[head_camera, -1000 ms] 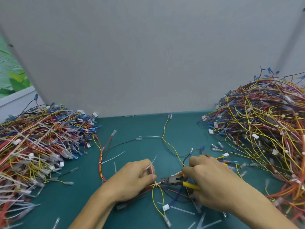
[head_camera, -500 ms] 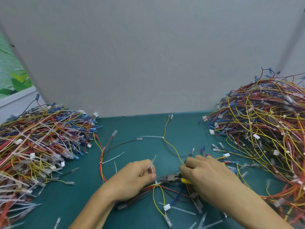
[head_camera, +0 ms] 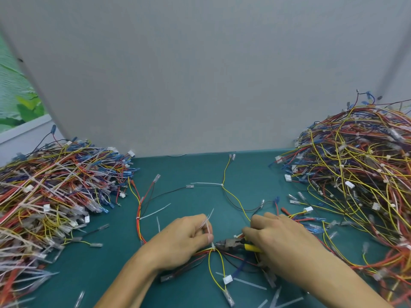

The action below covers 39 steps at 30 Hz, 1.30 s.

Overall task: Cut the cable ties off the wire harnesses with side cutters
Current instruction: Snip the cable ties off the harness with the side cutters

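A wire harness (head_camera: 224,190) of yellow, red and black wires lies spread on the green mat. My left hand (head_camera: 184,238) pinches the white tail of a cable tie (head_camera: 208,223) that binds the wires near the front. My right hand (head_camera: 280,238) grips the yellow-handled side cutters (head_camera: 233,243). Their dark jaws point left, tips at the tie's head (head_camera: 213,246) just below my left thumb. Whether the jaws are closed on the tie I cannot tell. Two more white ties sit on the harness, one far (head_camera: 221,185) and one at the left (head_camera: 138,218).
A large heap of harnesses (head_camera: 355,174) fills the right side, another heap (head_camera: 49,192) the left. Cut tie pieces (head_camera: 249,283) lie scattered on the green mat (head_camera: 200,167) at the front. A grey partition wall (head_camera: 200,74) closes the back.
My right hand has shifted left with the cutters, bringing the jaw tips up to the tie head under my left thumb. My left hand has stayed in place, still pinching the tie tail.
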Motion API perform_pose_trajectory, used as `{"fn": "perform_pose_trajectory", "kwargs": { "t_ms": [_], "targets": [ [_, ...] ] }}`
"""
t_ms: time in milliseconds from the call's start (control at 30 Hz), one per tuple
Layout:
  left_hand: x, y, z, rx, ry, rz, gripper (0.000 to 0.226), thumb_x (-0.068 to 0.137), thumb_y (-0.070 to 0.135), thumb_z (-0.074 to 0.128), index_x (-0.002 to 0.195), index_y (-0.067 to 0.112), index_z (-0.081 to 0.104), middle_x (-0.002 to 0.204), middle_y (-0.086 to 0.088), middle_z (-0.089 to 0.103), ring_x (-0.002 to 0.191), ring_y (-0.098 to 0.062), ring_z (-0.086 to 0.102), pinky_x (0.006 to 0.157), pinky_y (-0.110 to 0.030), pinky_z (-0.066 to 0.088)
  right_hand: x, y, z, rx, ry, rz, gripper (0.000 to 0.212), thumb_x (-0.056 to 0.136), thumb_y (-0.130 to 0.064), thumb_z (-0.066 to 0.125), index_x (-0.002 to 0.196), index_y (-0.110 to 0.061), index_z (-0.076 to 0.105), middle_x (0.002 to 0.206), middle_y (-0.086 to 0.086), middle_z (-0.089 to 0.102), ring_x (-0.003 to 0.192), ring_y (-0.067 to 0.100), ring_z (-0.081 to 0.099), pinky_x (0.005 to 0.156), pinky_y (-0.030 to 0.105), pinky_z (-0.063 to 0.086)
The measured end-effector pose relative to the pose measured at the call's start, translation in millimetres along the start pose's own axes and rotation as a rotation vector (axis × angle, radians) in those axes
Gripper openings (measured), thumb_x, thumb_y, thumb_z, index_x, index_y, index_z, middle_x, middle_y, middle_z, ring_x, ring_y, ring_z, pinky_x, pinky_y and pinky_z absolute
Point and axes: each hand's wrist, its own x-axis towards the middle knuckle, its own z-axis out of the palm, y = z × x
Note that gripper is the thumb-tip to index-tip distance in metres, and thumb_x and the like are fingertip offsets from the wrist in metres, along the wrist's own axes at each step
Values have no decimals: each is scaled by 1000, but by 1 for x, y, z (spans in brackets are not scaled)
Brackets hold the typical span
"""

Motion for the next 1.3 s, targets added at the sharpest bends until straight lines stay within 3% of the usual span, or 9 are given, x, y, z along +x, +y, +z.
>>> {"fn": "perform_pose_trajectory", "kwargs": {
  "t_ms": [367,533,633,800,933,1000,1100,1200,1300],
  "targets": [
    [-1,3,-1,-8,-14,0,16,93,28,56,77,26,53,61,12,43,57,-4,38,61,-26,35,3,-4,2,29,-32,-5,15,88,-12,45,98,-23,44,105,1,45,101,28,45,70,34,25],
    [-1,6,-1,9,-3,-7,16,93,27,55,77,26,52,62,11,44,58,-5,38,62,-27,35,2,-5,1,36,-63,3,13,88,-11,44,91,-23,40,101,1,44,95,32,50,63,36,30],
    [-2,8,0,18,14,-10,15,93,26,55,79,24,52,64,9,45,60,-6,39,63,-28,36,1,-6,0,17,-81,8,14,86,-14,48,87,-24,38,92,-2,38,78,34,41,49,37,18],
    [-3,12,2,17,88,-20,14,92,25,56,79,22,53,58,11,45,57,-5,39,59,-25,34,1,-6,0,3,-104,16,16,84,-14,50,86,-24,38,96,0,43,74,34,40,46,34,11],
    [-3,18,-6,-201,171,-30,14,89,23,57,76,19,52,51,12,39,50,-8,32,53,-28,28,0,-7,-1,-24,-114,19,16,83,-15,53,85,-23,40,90,-2,37,73,34,42,46,35,13],
    [-3,23,-12,-486,250,-86,16,88,19,52,74,18,47,50,11,33,46,-10,27,47,-26,23,0,-5,-3,-32,-120,14,11,84,-15,51,87,-23,44,86,-3,31,72,34,40,48,36,17],
    [-7,28,-28,-831,360,-106,36,95,5,35,63,21,43,52,4,28,45,-12,25,43,-21,21,-2,10,-8,-13,-138,-8,11,83,-16,49,89,-26,48,85,-6,32,88,32,54,58,34,27],
    [-16,25,-51,-958,459,-34,37,94,3,31,64,14,50,54,-4,38,48,-16,38,41,-21,25,-9,33,-18,30,-206,42,15,75,-18,51,87,-27,50,86,-6,45,91,25,57,60,32,38],
    [-22,16,-62,-918,498,26,34,96,-1,30,72,4,53,61,-12,53,54,-17,50,40,-23,33,-15,45,-24,101,-269,106,19,67,-17,51,85,-26,50,88,-2,54,86,25,57,64,35,48]
  ]
}}
